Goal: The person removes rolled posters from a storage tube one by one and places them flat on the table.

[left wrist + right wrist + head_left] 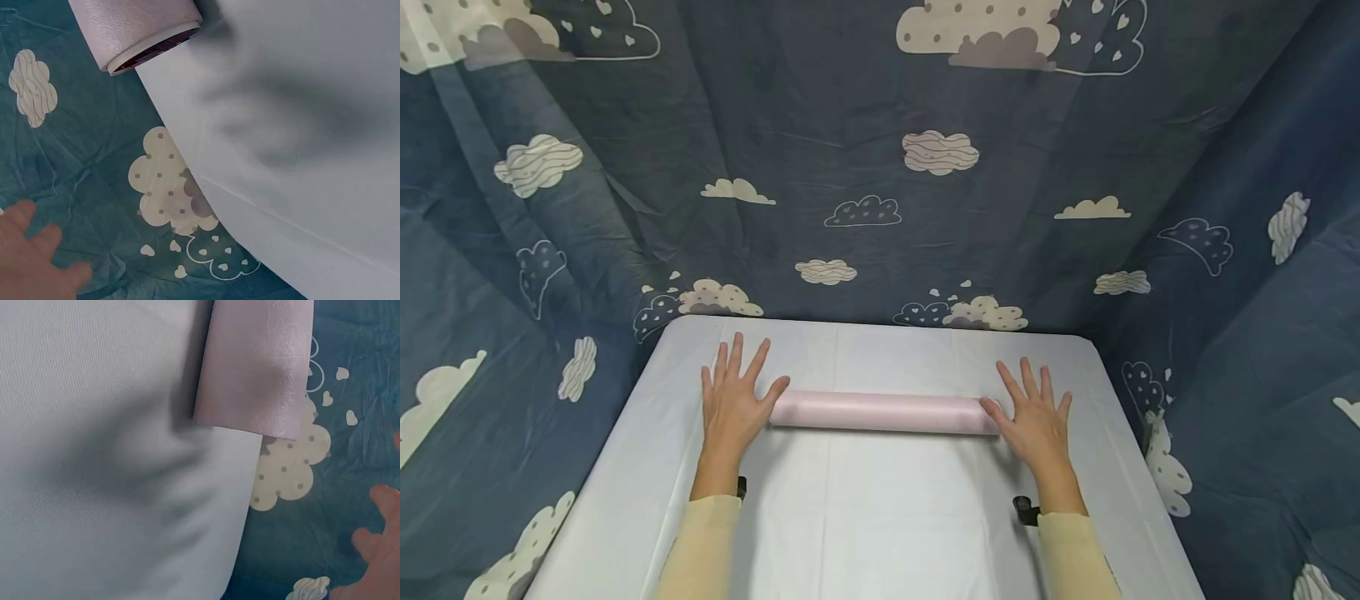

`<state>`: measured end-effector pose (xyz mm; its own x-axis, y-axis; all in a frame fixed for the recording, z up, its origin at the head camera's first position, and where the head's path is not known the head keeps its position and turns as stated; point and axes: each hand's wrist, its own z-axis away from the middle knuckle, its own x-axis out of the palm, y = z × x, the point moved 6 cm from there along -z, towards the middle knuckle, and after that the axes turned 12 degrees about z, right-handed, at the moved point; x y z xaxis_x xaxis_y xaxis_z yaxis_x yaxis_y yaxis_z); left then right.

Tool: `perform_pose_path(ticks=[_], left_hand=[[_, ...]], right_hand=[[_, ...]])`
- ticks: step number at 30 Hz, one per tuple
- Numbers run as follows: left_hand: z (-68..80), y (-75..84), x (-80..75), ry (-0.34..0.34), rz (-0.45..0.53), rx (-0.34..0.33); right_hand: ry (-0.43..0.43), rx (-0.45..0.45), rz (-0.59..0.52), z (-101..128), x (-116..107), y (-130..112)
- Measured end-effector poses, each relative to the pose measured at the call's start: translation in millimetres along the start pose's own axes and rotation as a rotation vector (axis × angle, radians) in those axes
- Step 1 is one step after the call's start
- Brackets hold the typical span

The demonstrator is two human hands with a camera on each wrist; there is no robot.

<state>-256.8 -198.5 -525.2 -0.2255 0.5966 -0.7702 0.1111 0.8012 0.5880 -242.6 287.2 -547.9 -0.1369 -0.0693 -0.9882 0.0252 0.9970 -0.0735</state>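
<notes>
A pale pink roll [883,412] lies crosswise on the white table [895,517]. My left hand [733,412] is spread with straight fingers beside the roll's left end, its thumb tip right at that end in the head view. At the other end, my right hand [1037,421] is spread too, and its thumb overlaps the roll. From the left wrist, the roll's end [153,47] shows a pale rim around a dark red inside. In the right wrist view the roll's textured pink surface [256,369] stands apart from the fingers [369,544]. Neither hand grips anything.
Dark blue cloth [820,108] printed with clouds hangs behind the table and down both sides. The table's far edge [880,324] runs close to that cloth. Hand shadows [125,456] fall on the white surface. A black strap piece [1026,510] sits at the right wrist.
</notes>
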Motion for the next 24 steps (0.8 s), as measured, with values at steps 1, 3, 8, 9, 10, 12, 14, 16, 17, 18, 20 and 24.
perform_pose_path(ticks=[1,3,8,9,10,12,14,16,17,18,20,24], left_hand=[[0.1,0.7,0.2,-0.011,0.021,0.0],[0.7,1.8,1.2,-0.035,0.067,0.001],[2.8,3.3,3.8,-0.061,0.136,0.018],[3.4,3.5,4.2,-0.064,0.142,0.022],[4.0,3.5,4.9,-0.068,0.149,0.026],[5.6,3.2,6.7,-0.073,0.156,0.033],[7.2,2.9,9.2,-0.088,0.166,0.038],[8.5,2.6,12.3,-0.1,0.168,0.05],[9.1,2.2,13.8,-0.105,0.167,0.052],[9.6,1.7,15.6,-0.112,0.167,0.054],[10.6,0.8,18.9,-0.123,0.169,0.057],[11.8,0.3,24.7,-0.143,0.184,0.061]], right_hand=[[0.001,0.001,-0.01,0.2,-0.3,-0.2],[0.003,0.006,-0.044,0.3,-0.1,-0.5],[0.005,0.012,-0.121,0.7,1.5,-2.0],[0.004,0.012,-0.132,0.8,2.0,-2.3],[0.001,0.01,-0.14,1.1,2.9,-2.8],[-0.007,0.005,-0.163,1.8,4.3,-4.3],[-0.016,-0.005,-0.185,2.8,5.1,-6.3],[-0.02,-0.013,-0.205,3.8,5.5,-8.8],[-0.021,-0.017,-0.215,4.2,5.5,-10.2],[-0.021,-0.021,-0.221,4.6,5.6,-11.6],[-0.019,-0.026,-0.231,5.3,6.1,-14.3],[-0.016,-0.044,-0.245,6.6,8.4,-19.0]])
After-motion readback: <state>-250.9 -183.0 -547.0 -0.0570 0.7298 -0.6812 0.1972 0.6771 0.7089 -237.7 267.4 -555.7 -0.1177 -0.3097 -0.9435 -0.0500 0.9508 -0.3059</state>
